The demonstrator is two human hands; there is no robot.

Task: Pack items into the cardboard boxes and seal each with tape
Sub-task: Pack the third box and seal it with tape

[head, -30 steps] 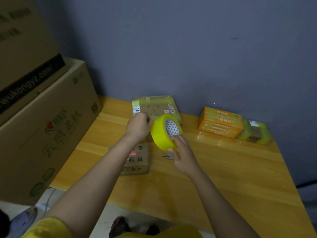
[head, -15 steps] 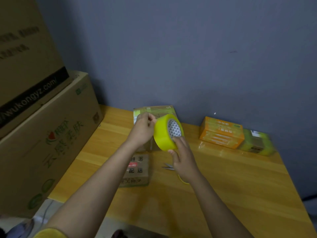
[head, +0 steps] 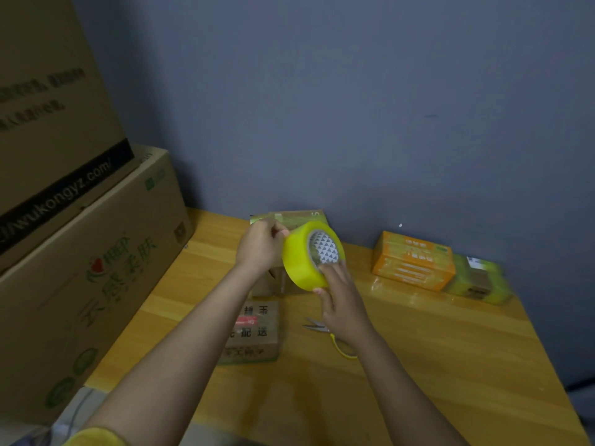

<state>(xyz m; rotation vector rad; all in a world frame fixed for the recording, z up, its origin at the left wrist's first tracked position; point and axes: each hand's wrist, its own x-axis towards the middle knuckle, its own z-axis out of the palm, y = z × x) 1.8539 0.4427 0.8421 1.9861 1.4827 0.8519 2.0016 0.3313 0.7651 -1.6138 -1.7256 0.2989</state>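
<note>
Big cartons (head: pixel 80 252) crowd the tabletop's (head: pixel 450 365) left edge and small boxes line the wall, leaving bare wood to the right and front. Above a small box (head: pixel 252 333) and scissors (head: pixel 317 326), the right hand (head: pixel 341 304) grips the yellow tape roll (head: pixel 310 255) from below. The left hand (head: pixel 260 246) pinches at its rim.

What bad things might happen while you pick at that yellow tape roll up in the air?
The left hand pinches at the edge of the tape roll while the right hand holds it above the table; the loose end may tear or stick back down. The scissors lie right under the right wrist, so lowering that arm might bump them. The roll might also slip and drop onto the small cardboard box below.
</note>
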